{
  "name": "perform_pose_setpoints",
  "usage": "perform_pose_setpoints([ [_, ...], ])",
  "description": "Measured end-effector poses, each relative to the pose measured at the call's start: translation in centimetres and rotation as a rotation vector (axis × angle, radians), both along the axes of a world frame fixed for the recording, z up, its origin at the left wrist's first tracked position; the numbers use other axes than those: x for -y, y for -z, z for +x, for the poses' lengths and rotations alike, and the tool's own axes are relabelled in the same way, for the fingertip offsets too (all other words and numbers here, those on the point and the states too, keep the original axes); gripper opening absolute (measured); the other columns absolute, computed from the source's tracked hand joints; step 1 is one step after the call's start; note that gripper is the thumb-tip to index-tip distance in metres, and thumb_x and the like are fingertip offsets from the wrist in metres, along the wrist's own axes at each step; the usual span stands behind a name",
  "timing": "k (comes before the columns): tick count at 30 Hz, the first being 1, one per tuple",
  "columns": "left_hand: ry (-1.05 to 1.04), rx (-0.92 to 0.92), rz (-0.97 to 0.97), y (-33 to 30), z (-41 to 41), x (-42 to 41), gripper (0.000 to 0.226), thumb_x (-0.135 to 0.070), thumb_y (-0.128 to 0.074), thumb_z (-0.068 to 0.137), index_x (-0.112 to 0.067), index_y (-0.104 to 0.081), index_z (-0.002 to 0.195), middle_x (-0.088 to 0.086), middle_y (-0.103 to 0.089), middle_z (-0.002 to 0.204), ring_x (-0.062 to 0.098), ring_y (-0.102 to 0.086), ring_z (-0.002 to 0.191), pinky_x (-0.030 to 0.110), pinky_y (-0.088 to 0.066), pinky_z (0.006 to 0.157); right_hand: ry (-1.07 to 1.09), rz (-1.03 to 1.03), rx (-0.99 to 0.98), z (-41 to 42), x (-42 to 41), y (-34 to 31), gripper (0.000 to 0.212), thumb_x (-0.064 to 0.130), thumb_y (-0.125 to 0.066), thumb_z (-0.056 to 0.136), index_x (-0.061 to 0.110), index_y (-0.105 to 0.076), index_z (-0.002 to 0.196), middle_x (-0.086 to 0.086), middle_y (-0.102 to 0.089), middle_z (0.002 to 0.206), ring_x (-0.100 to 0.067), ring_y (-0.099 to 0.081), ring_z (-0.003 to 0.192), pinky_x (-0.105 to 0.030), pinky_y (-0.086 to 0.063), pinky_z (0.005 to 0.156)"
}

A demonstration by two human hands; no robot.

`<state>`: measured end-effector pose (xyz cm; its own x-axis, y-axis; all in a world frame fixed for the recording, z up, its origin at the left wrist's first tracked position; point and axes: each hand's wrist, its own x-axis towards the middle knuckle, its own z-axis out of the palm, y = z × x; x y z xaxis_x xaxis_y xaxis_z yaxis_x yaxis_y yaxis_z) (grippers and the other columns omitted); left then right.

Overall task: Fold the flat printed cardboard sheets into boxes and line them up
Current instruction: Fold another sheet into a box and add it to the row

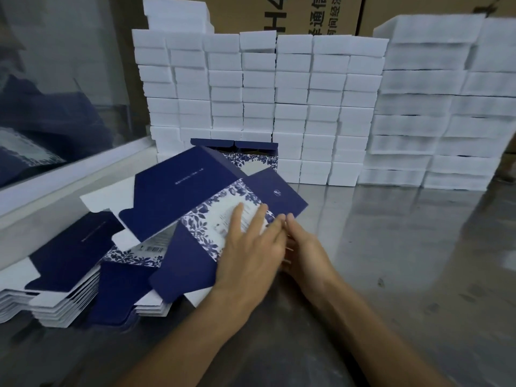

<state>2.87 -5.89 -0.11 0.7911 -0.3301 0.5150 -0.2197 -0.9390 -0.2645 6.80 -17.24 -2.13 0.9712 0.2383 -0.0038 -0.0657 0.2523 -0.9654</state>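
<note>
A flat navy cardboard sheet with a white and blue floral panel is lifted, tilted, above the stack of flat sheets at the left. My left hand lies on its floral panel with fingers spread, gripping the near edge. My right hand holds the sheet's right edge, fingers partly hidden under it. Two folded navy boxes with open lids stand side by side behind the sheet, against the white blocks.
A wall of stacked white foam blocks runs across the back of the steel table. Brown cartons stand behind them. A glass panel with a white frame borders the left side.
</note>
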Motion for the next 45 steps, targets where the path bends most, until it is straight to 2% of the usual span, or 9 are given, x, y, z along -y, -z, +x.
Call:
perform_pose_setpoints([
  [4, 0.102, 0.026, 0.044, 0.3, 0.0, 0.5, 0.063, -0.02, -0.077, 0.072, -0.017, -0.059, 0.133, -0.003, -0.058, 0.137, 0.026, -0.044, 0.137, 0.051, -0.035, 0.11, 0.015, 0.311, -0.188, -0.1, 0.1, -0.1, 0.036, 0.04, -0.048, 0.102, 0.017, -0.07, 0.12, -0.006, -0.074, 0.116, -0.022, -0.07, 0.109, -0.042, -0.053, 0.098],
  [10, 0.242, -0.092, -0.091, 1.1, 0.7, -0.4, 0.068, -0.021, -0.062, 0.078, -0.021, -0.046, 0.144, -0.001, -0.044, 0.151, 0.023, -0.038, 0.141, 0.049, -0.034, 0.11, 0.184, 0.301, -0.236, 0.3, 0.5, -0.1, 0.028, 0.026, -0.05, 0.102, 0.007, -0.071, 0.102, -0.009, -0.078, 0.09, -0.02, -0.075, 0.074, -0.03, -0.059, 0.058],
  [15, 0.166, -0.048, -0.418, 0.6, 1.0, -2.4, 0.051, -0.048, -0.038, 0.091, -0.026, -0.055, 0.134, -0.008, -0.055, 0.138, 0.01, -0.047, 0.128, 0.048, -0.024, 0.111, 0.472, 0.044, -0.076, 1.6, 1.8, 0.2, 0.03, 0.026, -0.046, 0.102, 0.014, -0.065, 0.082, 0.003, -0.074, 0.072, -0.013, -0.068, 0.067, -0.03, -0.054, 0.067],
  [19, -0.063, 0.189, -0.658, -0.5, 1.3, -4.4, 0.037, -0.036, -0.051, 0.088, -0.017, -0.064, 0.118, 0.002, -0.06, 0.122, 0.023, -0.055, 0.111, 0.047, -0.034, 0.099, 0.66, -0.076, -0.011, 2.0, 3.8, 0.1, 0.043, 0.031, -0.043, 0.103, 0.019, -0.045, 0.061, 0.011, -0.048, 0.044, -0.003, -0.041, 0.035, -0.015, -0.034, 0.038],
  [23, -0.143, -0.019, -0.978, -1.3, 1.5, -5.7, 0.039, -0.034, -0.068, 0.085, -0.026, -0.055, 0.122, -0.005, -0.055, 0.113, 0.015, -0.054, 0.092, 0.031, -0.041, 0.078, 0.684, -0.03, -0.026, 2.2, 5.2, 0.1, 0.049, 0.033, -0.047, 0.104, 0.02, -0.036, 0.058, 0.012, -0.036, 0.038, -0.005, -0.029, 0.03, -0.013, -0.024, 0.033],
  [31, -0.158, -0.183, -1.637, -0.9, 2.9, -7.8, 0.042, -0.005, -0.074, 0.083, -0.021, -0.063, 0.121, -0.004, -0.069, 0.089, 0.014, -0.07, 0.074, 0.031, -0.057, 0.066, 0.389, 0.065, -0.14, 2.4, 6.1, -0.3, 0.027, 0.007, -0.063, 0.093, 0.017, -0.06, 0.117, -0.004, -0.076, 0.079, -0.017, -0.071, 0.062, -0.027, -0.054, 0.048],
  [36, -0.191, -0.248, -1.692, -0.4, 3.4, -8.1, 0.048, -0.01, -0.072, 0.085, -0.015, -0.059, 0.131, 0.002, -0.064, 0.117, 0.018, -0.064, 0.094, 0.034, -0.052, 0.086, 0.421, -0.216, 0.067, 2.3, 5.3, 0.7, 0.031, -0.008, -0.058, 0.093, 0.022, -0.064, 0.093, 0.016, -0.073, 0.066, 0.003, -0.068, 0.059, -0.011, -0.05, 0.051],
  [41, -0.078, -0.442, -1.844, -1.0, 3.0, -7.9, 0.036, -0.02, -0.074, 0.084, -0.02, -0.066, 0.119, 0.001, -0.071, 0.095, 0.013, -0.069, 0.057, 0.024, -0.049, 0.044, 0.425, -0.024, -0.09, 2.7, 6.5, 0.3, 0.013, 0.012, -0.065, 0.09, 0.013, -0.077, 0.095, 0.0, -0.078, 0.083, -0.016, -0.074, 0.07, -0.034, -0.059, 0.068],
  [45, 0.186, -0.681, -2.008, -1.3, 2.5, -6.6, 0.024, -0.038, -0.063, 0.087, -0.021, -0.08, 0.088, -0.003, -0.076, 0.088, 0.013, -0.072, 0.069, 0.03, -0.052, 0.061, 0.224, 0.132, -0.04, 2.1, 5.6, -0.2, 0.038, 0.046, -0.048, 0.099, 0.027, -0.079, 0.107, 0.008, -0.073, 0.121, -0.018, -0.067, 0.106, -0.04, -0.052, 0.089],
])
